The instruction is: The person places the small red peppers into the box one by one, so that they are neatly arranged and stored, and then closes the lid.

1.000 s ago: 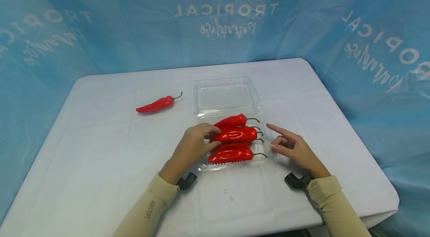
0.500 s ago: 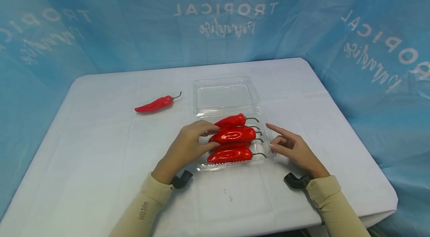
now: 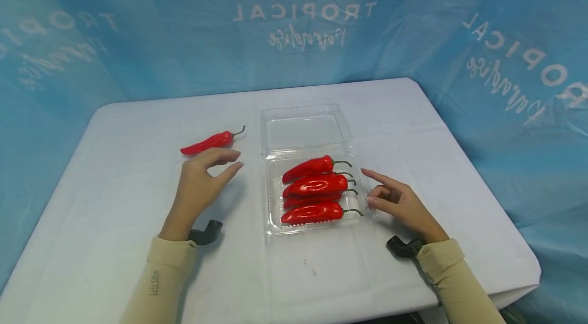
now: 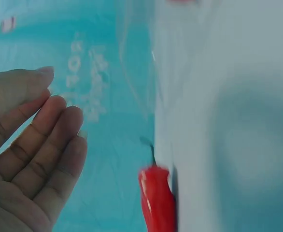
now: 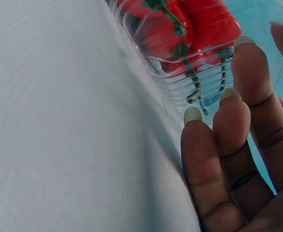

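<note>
My left hand (image 3: 199, 183) is raised over the table to the left of the container, thumb and fingers apart, holding nothing. Just beyond its fingertips lies a single red chili pepper (image 3: 212, 141) with a green stem; the left wrist view also has this chili pepper (image 4: 158, 200). Several more red chili peppers (image 3: 317, 183) lie side by side in the base of a clear plastic clamshell container (image 3: 268, 201), stems toward the right. At the container's right side rests my right hand (image 3: 398, 201), fingertips (image 5: 193, 115) right by its ribbed wall, index finger stretched along the edge.
The container's clear lid (image 3: 305, 130) is folded back flat, away from me. A white cloth covers the table (image 3: 115, 201). Blue printed curtains (image 3: 206, 53) hang around the back and sides.
My left hand has let go of the chili pepper in the container and moved left and away from me toward the single one. The right hand stays by the container.
</note>
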Demonstrator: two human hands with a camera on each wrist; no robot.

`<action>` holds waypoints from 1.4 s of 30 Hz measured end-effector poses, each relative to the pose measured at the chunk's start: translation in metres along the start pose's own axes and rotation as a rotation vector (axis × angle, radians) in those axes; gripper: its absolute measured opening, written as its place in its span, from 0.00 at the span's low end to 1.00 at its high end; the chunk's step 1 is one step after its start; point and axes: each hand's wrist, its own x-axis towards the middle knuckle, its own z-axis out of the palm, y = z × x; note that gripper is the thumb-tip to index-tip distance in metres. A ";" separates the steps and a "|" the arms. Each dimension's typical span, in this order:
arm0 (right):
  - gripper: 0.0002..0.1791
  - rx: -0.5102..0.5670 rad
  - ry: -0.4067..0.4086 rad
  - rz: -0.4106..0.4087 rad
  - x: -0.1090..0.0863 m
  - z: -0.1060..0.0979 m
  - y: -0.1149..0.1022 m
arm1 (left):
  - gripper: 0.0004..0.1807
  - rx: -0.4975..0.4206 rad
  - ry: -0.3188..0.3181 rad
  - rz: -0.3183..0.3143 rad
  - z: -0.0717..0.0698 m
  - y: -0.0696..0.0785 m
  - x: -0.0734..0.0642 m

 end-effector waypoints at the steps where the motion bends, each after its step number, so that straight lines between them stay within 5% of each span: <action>1: 0.35 0.000 -0.001 -0.001 0.000 0.000 0.000 | 0.17 0.008 0.006 -0.028 -0.003 -0.006 -0.001; 7: 0.35 0.002 -0.001 -0.004 0.000 -0.001 0.000 | 0.19 0.045 0.009 -0.198 -0.020 -0.041 -0.002; 13: 0.35 0.003 -0.007 -0.005 0.001 -0.002 0.003 | 0.32 0.088 0.057 -0.401 -0.032 -0.083 0.003; 18: 0.35 0.010 -0.016 0.002 0.000 -0.001 0.005 | 0.38 0.059 0.021 -0.529 -0.036 -0.102 0.002; 30: 0.35 -0.002 0.003 0.034 -0.007 -0.004 -0.001 | 0.34 0.066 -0.004 -0.555 -0.026 -0.107 0.002; 42: 0.34 -0.013 0.006 0.050 -0.011 -0.010 0.001 | 0.27 0.019 0.056 -0.529 -0.017 -0.110 -0.001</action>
